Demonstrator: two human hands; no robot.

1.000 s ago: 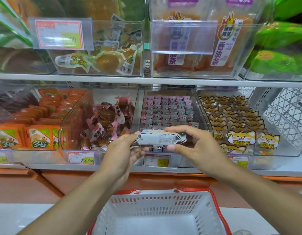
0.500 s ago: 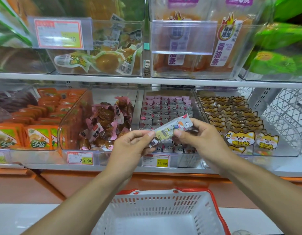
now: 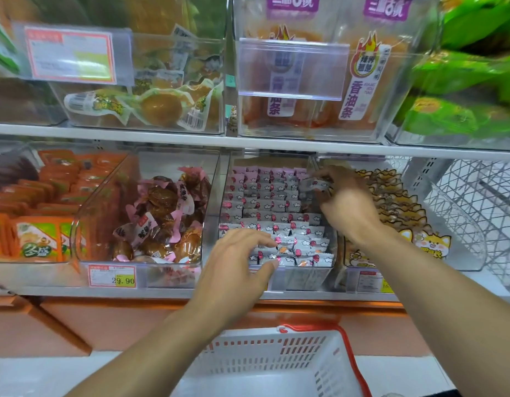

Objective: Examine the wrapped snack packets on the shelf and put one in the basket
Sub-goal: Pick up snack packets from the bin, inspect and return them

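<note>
A clear shelf bin holds several rows of small grey-and-pink wrapped snack packets. My right hand reaches deep into the back right of that bin and pinches one packet between its fingers. Over the front rows my left hand hovers with its fingers spread, the fingertips touching the front packets and holding nothing. The white basket with a red rim sits below the shelf, in front of me; the part of its inside that I see holds nothing.
Left of the packet bin stands a bin of brown snacks in pink wrappers, then orange packs. To the right lies a bin of cat-print packets and a wire rack. An upper shelf overhangs.
Both hands held one packet above the bin's front before. Now the right hand has carried a packet to the bin's back right, and the left hand has let go and dropped to the front rows.
</note>
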